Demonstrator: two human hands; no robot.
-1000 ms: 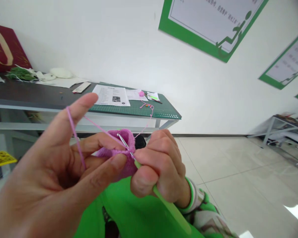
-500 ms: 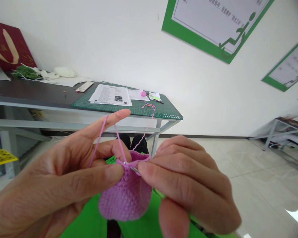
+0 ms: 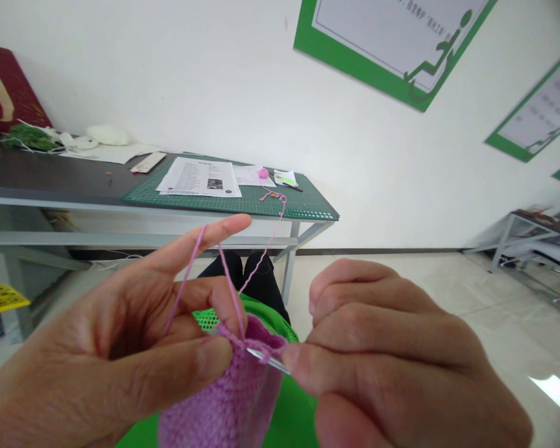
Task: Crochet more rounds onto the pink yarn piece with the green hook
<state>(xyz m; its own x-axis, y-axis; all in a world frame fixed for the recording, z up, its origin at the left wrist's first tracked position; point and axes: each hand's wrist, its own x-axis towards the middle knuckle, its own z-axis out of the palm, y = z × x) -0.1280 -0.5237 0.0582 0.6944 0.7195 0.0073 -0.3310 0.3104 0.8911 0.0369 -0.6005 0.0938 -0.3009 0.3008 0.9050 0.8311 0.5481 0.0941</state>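
A pink crocheted pouch [image 3: 224, 404] with an open top hangs from my left hand [image 3: 140, 336], its rim pinched between thumb and fingers. Over the raised left index finger loops a strand of pink yarn [image 3: 229, 280], running down to the rim. My right hand [image 3: 401, 354] is closed around a silver crochet hook [image 3: 267, 359]; the handle is hidden in the palm. The hook's tip lies at the rim beside the left thumb, with a pink loop around its shaft.
Ahead stands a table with a green cutting mat [image 3: 191, 204], printed sheets [image 3: 186, 177] and a pink yarn ball [image 3: 264, 173]. Another pink strand [image 3: 266, 252] hangs from the table edge toward the pouch. Green cloth [image 3: 289, 404] covers my lap. Green-framed posters [image 3: 354, 71] hang on the wall.
My right hand has moved right and slightly down, showing more of the hook's shaft. The pouch sits lower and its rim is tilted. The view has shifted slightly.
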